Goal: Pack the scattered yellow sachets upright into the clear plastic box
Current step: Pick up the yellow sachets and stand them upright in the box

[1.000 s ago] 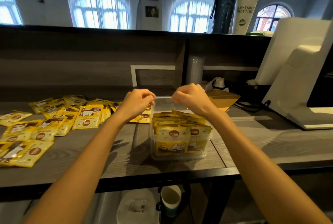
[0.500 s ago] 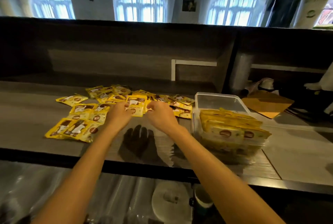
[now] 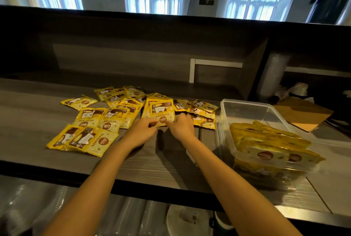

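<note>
Several yellow sachets lie scattered flat across the wooden counter. A small stack of sachets is tipped up off the counter at mid-centre. My left hand pinches its lower left edge and my right hand grips its lower right edge. To the right stands the clear plastic box. Its near half holds a row of upright sachets, and its far half shows only bare plastic.
A brown paper bag lies behind the box at the right. A raised dark shelf wall runs along the back of the counter. Under the counter's front edge sit a white lid and a cup.
Both hands left the box's far rim and moved left to the loose pile. They now hold a small stack of sachets lifted at its near edge. The view swung left.
</note>
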